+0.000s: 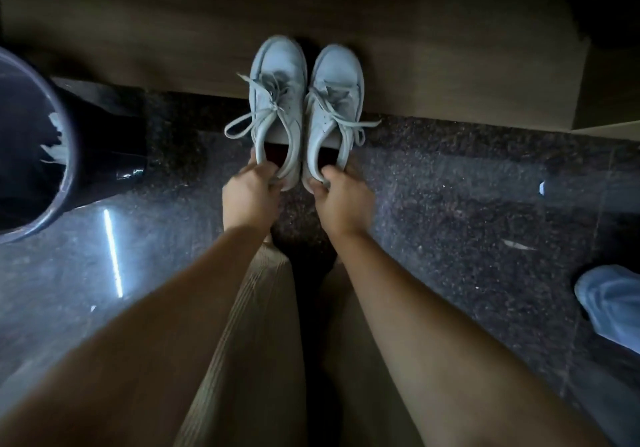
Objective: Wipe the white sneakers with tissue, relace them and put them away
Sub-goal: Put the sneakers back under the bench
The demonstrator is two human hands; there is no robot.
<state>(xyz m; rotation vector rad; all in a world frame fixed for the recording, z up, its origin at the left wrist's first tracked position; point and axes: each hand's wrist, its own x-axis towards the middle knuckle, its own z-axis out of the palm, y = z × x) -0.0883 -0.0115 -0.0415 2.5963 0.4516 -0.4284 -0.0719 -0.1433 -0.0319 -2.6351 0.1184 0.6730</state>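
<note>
Left hand (247, 193) grips the left sneaker (277, 100) heel; right hand (341, 200) grips the right sneaker (334, 103) heel

A dark bin (52, 155) stands at the left edge on the speckled floor (467, 204); blue fabric (609, 304) lies lower right.

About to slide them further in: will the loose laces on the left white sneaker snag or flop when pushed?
Probably flop: the left white sneaker's laces hang in slack loops past its side, so they may drag. The left hand grips only the heel rim, so the toe could swing. The shoe itself looks fairly stiff.
</note>
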